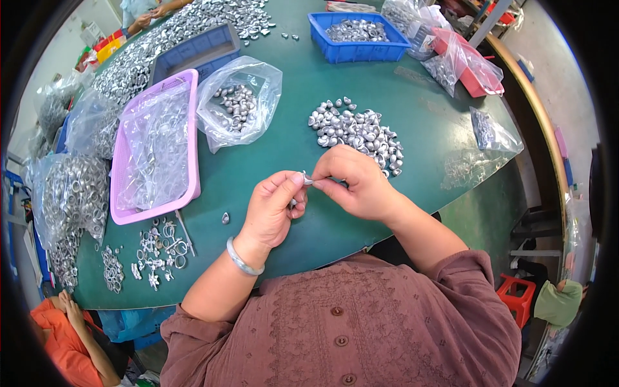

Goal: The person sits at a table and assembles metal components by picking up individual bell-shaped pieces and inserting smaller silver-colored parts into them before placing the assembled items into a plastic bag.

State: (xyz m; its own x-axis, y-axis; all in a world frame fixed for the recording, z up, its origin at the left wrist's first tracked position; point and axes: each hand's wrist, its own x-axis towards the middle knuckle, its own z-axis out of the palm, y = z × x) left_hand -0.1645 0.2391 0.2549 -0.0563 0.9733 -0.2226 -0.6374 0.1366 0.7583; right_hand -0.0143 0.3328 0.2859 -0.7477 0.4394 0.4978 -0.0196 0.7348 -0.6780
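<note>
Over the near part of the green table, my left hand [278, 201] and my right hand [348, 177] meet, fingertips pinched together. A small silver metal piece [306, 179] is between them, held by both hands; its exact kind is too small to make out. Another bit of grey metal [293, 202] shows against the curled fingers of my left hand. Just beyond my right hand lies a loose heap of small, rounded silver castings [358, 132]. A single casting [225, 218] rests apart, to the left of my left hand.
A pink basket [195, 138] with plastic bags and an open clear bag of castings [261, 122] stand left. Ring parts [158, 248] lie at the front left. Farther off are a blue bin [322, 48] and a red bin [480, 84]. Other people sit at the far left and lower left.
</note>
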